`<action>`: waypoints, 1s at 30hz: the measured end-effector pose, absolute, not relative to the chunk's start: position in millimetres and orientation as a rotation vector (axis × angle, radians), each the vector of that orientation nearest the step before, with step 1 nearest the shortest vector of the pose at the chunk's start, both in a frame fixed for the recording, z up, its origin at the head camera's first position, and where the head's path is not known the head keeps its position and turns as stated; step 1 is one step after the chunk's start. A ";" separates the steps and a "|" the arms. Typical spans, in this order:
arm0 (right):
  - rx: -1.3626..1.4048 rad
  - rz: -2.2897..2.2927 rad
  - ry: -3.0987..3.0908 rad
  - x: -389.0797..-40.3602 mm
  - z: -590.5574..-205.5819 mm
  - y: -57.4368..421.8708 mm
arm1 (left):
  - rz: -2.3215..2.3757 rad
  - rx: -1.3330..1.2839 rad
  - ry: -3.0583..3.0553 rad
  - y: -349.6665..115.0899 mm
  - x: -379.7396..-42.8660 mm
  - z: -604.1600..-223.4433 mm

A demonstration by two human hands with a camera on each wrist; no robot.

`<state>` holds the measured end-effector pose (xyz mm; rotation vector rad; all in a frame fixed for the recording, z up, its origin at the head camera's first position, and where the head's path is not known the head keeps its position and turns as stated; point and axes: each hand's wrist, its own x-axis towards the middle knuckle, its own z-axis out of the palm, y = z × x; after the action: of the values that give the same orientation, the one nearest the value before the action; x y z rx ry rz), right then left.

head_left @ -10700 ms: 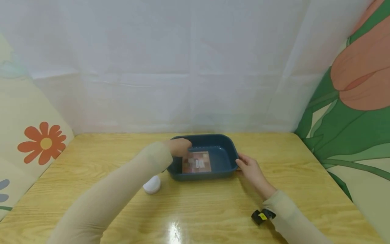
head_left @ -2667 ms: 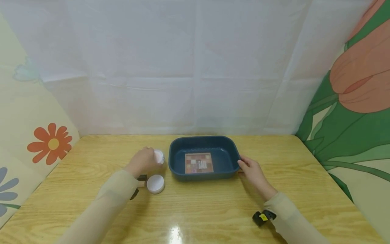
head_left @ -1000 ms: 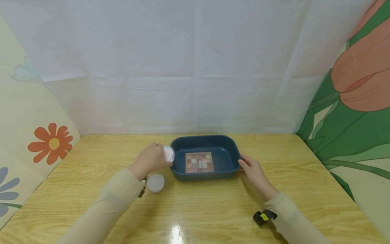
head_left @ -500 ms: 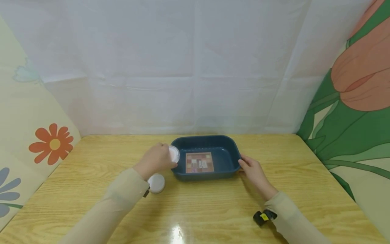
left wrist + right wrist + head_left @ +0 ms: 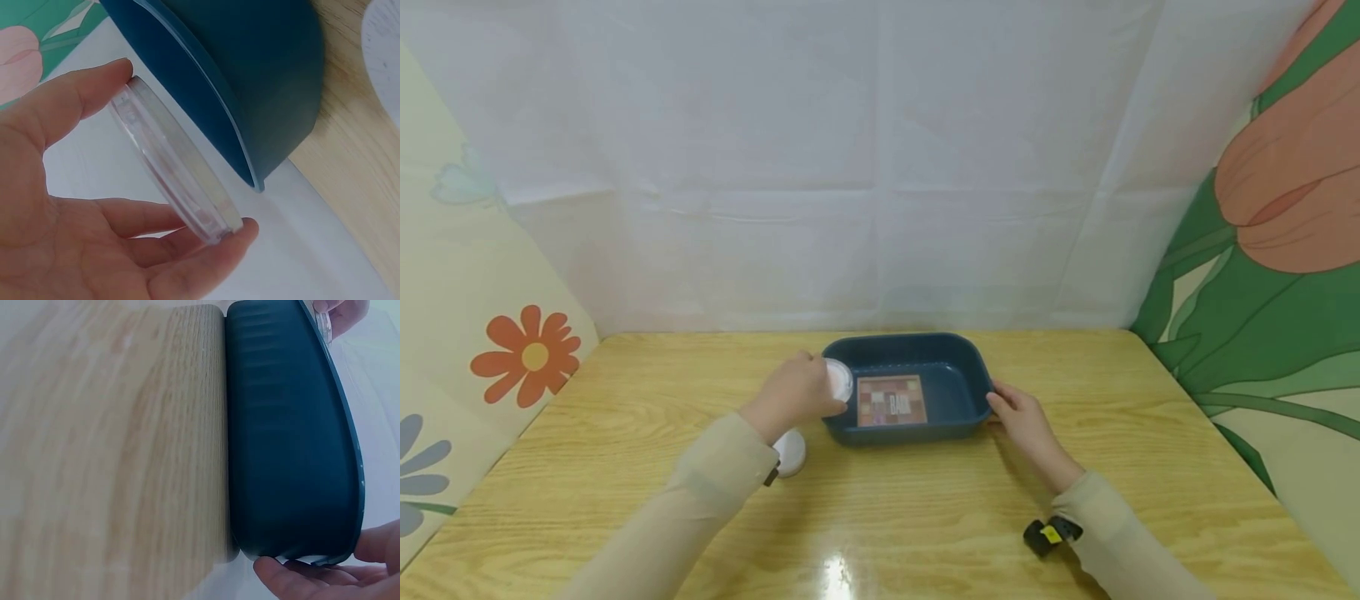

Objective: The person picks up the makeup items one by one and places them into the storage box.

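My left hand (image 5: 793, 396) holds a round, flat, clear-rimmed plastic case (image 5: 841, 381) above the left rim of a dark blue rectangular basin (image 5: 910, 433). In the left wrist view, thumb and fingertips pinch the case (image 5: 175, 169) by opposite edges, tilted beside the basin wall (image 5: 281, 81). My right hand (image 5: 1026, 421) grips the basin's right end, its thumb at the rim and fingers beneath the outer side, as the right wrist view shows. Inside the basin lies a square palette (image 5: 891, 400) with brown and pink checks and white lettering, left of the middle.
A second round white case (image 5: 790, 452) lies on the wooden table (image 5: 910, 517) in front of the basin's left end, partly hidden by the left wrist. White sheeting (image 5: 737, 167) hangs behind the table, and flower-painted panels (image 5: 1285, 333) stand at both sides.
From left of the basin, my left hand has carried the round case rightward over its left rim. Earlier this hand was inside the basin at the palette. My right hand keeps its grip.
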<state>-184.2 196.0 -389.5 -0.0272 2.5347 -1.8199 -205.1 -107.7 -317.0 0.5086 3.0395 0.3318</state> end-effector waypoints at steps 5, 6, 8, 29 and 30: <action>-0.029 -1.824 2.524 -183.8 -388.6 196.2 | 0.354 0.569 3.075 -103.8 -206.4 -320.4; -0.027 -1.826 2.524 -183.7 -388.4 196.0 | 0.363 0.578 3.081 -102.9 -206.3 -321.1; -0.029 -1.825 2.530 -183.6 -388.4 195.8 | 0.367 0.587 3.087 -101.2 -206.0 -321.8; -0.026 -1.829 2.540 -185.3 -390.9 196.1 | 0.317 0.612 3.069 -89.8 -204.4 -323.8; -0.027 -1.829 2.539 -185.4 -391.0 196.2 | 0.318 0.621 3.072 -89.3 -204.2 -324.2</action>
<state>-185.4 196.2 -391.0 -0.0269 2.5392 -1.8289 -204.2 -89.3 -324.2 0.6205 3.0718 0.3175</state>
